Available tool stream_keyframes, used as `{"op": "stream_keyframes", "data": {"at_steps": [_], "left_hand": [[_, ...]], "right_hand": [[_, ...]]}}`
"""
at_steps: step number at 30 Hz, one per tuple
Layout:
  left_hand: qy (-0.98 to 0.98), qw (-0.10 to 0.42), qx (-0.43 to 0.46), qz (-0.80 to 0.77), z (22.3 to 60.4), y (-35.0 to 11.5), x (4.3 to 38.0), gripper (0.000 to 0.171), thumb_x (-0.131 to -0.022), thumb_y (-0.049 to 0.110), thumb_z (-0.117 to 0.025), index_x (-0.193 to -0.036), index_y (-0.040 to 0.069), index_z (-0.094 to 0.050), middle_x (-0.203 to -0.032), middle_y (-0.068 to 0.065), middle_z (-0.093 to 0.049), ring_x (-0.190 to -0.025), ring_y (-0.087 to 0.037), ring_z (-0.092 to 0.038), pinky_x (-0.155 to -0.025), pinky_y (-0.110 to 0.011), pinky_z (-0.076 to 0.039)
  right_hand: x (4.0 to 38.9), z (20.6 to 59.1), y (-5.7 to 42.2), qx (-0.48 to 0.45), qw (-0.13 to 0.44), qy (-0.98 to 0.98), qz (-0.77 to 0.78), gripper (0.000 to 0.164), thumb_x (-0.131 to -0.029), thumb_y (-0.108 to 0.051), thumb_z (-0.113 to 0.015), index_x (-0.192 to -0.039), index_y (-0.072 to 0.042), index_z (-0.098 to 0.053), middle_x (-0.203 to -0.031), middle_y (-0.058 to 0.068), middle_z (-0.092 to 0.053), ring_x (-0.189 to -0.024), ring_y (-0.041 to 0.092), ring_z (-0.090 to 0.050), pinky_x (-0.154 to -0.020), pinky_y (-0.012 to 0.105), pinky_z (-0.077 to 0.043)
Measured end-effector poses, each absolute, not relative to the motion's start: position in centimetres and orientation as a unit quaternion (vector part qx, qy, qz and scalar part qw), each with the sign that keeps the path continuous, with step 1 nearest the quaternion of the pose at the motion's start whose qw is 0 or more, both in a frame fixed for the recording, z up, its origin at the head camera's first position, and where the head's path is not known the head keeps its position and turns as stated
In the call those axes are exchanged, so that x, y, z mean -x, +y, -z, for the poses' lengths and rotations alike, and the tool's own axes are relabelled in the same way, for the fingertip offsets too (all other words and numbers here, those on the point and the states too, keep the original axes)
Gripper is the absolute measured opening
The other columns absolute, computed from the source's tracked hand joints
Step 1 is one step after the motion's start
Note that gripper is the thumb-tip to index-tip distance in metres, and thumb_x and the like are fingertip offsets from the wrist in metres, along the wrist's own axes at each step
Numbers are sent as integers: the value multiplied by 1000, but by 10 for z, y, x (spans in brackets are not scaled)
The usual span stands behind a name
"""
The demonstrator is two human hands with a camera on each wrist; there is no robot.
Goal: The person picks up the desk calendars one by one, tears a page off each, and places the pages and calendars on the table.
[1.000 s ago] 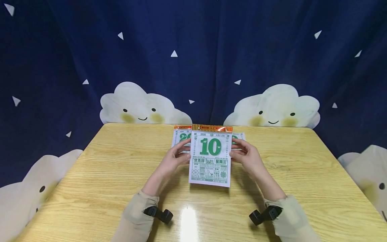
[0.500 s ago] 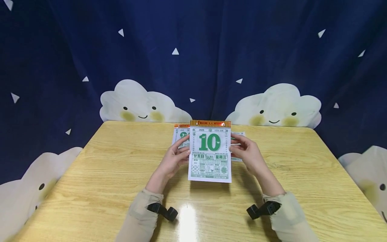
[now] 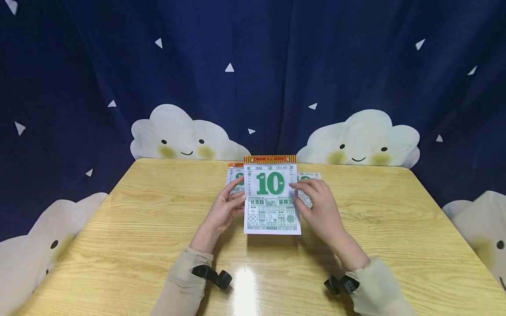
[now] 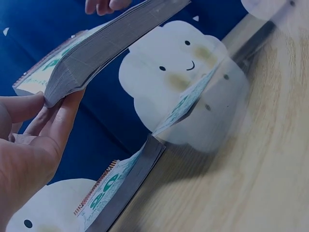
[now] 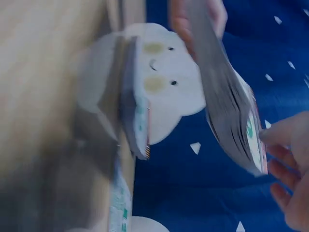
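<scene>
A thick tear-off calendar (image 3: 270, 210), with a large green 10 and a striped red-and-gold header, is held above the table. My left hand (image 3: 222, 211) grips its left edge, thumb and fingers on opposite faces in the left wrist view. At the right side, my right hand (image 3: 322, 210) is in front of the page, fingers loosely bent. Its fingertips are at or near the printed face; contact is unclear. Behind it lie a left calendar (image 3: 235, 172) and a right calendar (image 3: 314, 176), both partly hidden. Grey page edges show in the right wrist view, blurred.
The wooden table (image 3: 150, 219) extends on both sides of the arms. A dark blue curtain (image 3: 272, 79) with white triangles and smiling clouds hangs behind its far edge. Black wrist cameras sit on both sleeves.
The held calendar has risen slightly and shifted left. My right hand has come off its right edge and moved round to the front of the page. My left hand keeps its hold.
</scene>
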State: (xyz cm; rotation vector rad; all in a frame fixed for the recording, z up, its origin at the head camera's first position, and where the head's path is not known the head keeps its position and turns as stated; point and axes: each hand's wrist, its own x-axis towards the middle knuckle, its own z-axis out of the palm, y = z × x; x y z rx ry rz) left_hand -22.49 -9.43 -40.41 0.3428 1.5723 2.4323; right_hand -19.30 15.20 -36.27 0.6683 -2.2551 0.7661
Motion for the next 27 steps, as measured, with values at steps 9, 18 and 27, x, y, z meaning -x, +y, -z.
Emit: {"op": "stream_keyframes", "data": {"at_steps": [9,18,27], "left_hand": [[529,116,-117,-833,405,-96,226,59,-89,-10,-42,-143,10,-27,-95,2,-67,-79,-13,-66,-64,-22,-54],[527,120,-110,-834,406,-96,226,60,-89,-10,-42,-143,10,-27,-93,2,-68,-77,-12,-66,-63,-22,-54],[525,119,-114,-835,408,-95,227,60,-88,-10,-42,-143,9,-26,-94,3,-68,-78,-11,-65,-64,-22,-54]], "right_hand": [[182,377,144,-424,249,-841,-225,21,-70,-24,-77,-88,-17,-70,-92,-6,-63,-90,12,-54,-86,31,-43],[180,379,143,-435,216,-852,-194,18,-74,-34,-72,-87,-22,-72,-92,-10,-61,-91,11,-52,-84,32,-40],[173,378,140,-402,225,-862,-212,5,-77,-18,-70,-81,-20,-71,-85,-11,-63,-88,10,-56,-81,31,-44]]}}
